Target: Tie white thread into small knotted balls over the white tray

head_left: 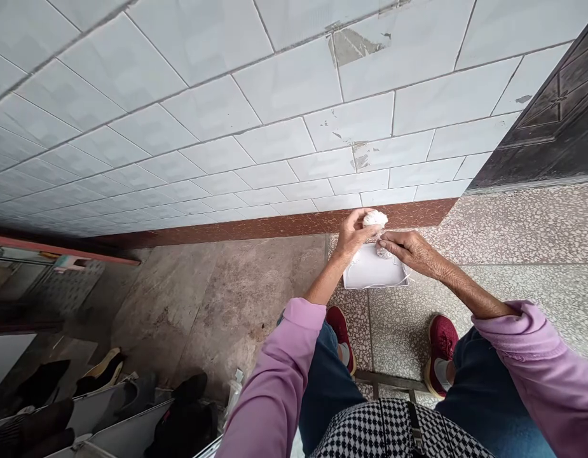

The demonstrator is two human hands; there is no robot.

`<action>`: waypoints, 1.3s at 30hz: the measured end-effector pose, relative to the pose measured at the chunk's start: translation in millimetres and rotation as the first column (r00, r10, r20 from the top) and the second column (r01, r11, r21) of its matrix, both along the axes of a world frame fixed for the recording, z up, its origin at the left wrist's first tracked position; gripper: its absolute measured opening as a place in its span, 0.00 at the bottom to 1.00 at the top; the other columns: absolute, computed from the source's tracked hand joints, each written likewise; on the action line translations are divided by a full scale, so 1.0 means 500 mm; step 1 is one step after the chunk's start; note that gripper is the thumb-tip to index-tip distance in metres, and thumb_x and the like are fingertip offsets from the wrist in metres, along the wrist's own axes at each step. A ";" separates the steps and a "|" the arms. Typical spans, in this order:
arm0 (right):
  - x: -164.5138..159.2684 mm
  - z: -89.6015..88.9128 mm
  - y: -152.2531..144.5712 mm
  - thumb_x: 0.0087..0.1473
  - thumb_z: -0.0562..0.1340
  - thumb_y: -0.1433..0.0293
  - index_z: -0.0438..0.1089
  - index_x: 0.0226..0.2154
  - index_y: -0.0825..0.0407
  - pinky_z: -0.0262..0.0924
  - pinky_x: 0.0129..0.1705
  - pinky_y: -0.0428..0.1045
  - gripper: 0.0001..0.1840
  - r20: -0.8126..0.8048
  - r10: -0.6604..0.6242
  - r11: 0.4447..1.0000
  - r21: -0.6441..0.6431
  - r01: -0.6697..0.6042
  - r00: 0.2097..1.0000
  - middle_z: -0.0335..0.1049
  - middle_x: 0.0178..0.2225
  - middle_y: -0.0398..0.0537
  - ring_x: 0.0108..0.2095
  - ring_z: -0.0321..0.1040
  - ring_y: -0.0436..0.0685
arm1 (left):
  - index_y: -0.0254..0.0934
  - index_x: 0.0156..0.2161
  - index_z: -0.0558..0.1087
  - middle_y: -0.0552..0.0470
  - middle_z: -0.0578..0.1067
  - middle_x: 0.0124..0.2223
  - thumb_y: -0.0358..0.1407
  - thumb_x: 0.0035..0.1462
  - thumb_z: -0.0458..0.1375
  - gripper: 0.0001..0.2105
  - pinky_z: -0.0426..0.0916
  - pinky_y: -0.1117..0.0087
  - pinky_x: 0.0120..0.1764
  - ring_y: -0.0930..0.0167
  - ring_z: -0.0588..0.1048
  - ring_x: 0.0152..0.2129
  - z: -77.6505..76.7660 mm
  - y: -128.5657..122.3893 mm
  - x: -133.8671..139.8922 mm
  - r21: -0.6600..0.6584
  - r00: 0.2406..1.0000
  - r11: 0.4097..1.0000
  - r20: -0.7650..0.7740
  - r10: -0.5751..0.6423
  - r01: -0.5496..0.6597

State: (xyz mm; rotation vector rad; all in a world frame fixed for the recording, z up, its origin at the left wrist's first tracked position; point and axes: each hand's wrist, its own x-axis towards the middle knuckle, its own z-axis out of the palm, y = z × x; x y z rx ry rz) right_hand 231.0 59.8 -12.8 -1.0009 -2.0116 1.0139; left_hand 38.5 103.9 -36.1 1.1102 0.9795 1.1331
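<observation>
My left hand [355, 230] is closed around a round white lump [375, 219] with a ridged, uneven surface, held up near the wall's foot. What it is made of I cannot make out. Just to its right, my right hand [410, 251] pinches a small clear, crinkled piece that looks like plastic wrap [384, 251]. The two hands are close together. Beneath them, a shallow white box [376, 275] with an open top rests on the speckled floor. A thin white cord [404, 277] lies along its front edge and right corner.
A white tiled wall [255, 159] with a brown base strip rises in front. Red shoes [441, 340] stand either side of a low metal bar [393, 380]. Shoes and boxes [136, 401] fill the lower left. A dark door [551, 133] is at the right.
</observation>
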 end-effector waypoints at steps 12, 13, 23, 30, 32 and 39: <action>0.048 0.005 0.035 0.68 0.57 0.39 0.63 0.27 0.48 0.52 0.30 0.51 0.33 -0.113 -0.283 0.959 -0.038 0.281 0.952 0.59 0.24 0.42 0.26 0.56 0.53 | 0.37 0.47 0.79 0.47 0.81 0.43 0.44 0.41 0.79 0.28 0.71 0.63 0.48 0.67 0.78 0.40 0.006 -0.017 0.004 -0.046 0.924 0.926 0.108 -0.367 0.374; 0.044 -0.001 0.037 0.69 0.57 0.40 0.63 0.27 0.49 0.53 0.31 0.51 0.32 -0.101 -0.263 0.965 -0.034 0.261 0.960 0.61 0.25 0.43 0.27 0.58 0.54 | 0.38 0.46 0.78 0.47 0.81 0.43 0.44 0.40 0.80 0.28 0.71 0.63 0.48 0.68 0.78 0.39 0.007 -0.017 0.005 -0.053 0.935 0.942 0.150 -0.321 0.332; 0.002 -0.027 0.008 0.71 0.55 0.55 0.66 0.27 0.49 0.54 0.34 0.51 0.23 0.087 -0.016 1.000 -0.007 0.017 0.996 0.68 0.26 0.47 0.28 0.63 0.55 | 0.39 0.43 0.71 0.52 0.77 0.40 0.45 0.39 0.77 0.28 0.67 0.68 0.43 0.70 0.74 0.37 0.006 -0.004 -0.002 0.026 1.000 0.999 -0.021 -0.021 0.022; 0.052 0.015 0.017 0.70 0.57 0.44 0.72 0.31 0.50 0.54 0.32 0.51 0.29 -0.056 -0.243 0.970 0.014 0.244 0.969 0.63 0.24 0.43 0.27 0.60 0.55 | 0.38 0.42 0.73 0.53 0.76 0.38 0.40 0.42 0.76 0.23 0.65 0.68 0.40 0.72 0.71 0.33 0.011 -0.025 0.006 0.045 0.945 0.954 -0.159 -0.287 0.297; 0.065 0.011 0.028 0.68 0.58 0.42 0.71 0.30 0.50 0.54 0.32 0.51 0.31 -0.078 -0.279 0.960 0.001 0.280 0.957 0.62 0.24 0.43 0.27 0.58 0.54 | 0.38 0.43 0.74 0.52 0.76 0.39 0.40 0.42 0.77 0.24 0.66 0.68 0.41 0.71 0.72 0.34 0.022 -0.031 0.006 0.006 0.926 0.928 -0.063 -0.372 0.373; 0.047 -0.023 0.040 0.69 0.56 0.45 0.65 0.26 0.50 0.55 0.32 0.50 0.30 0.002 -0.146 0.989 -0.029 0.146 0.989 0.66 0.25 0.44 0.27 0.60 0.54 | 0.41 0.45 0.74 0.52 0.77 0.43 0.41 0.40 0.79 0.27 0.71 0.65 0.45 0.70 0.75 0.38 0.036 -0.034 0.008 -0.110 0.927 0.940 0.240 -0.290 0.323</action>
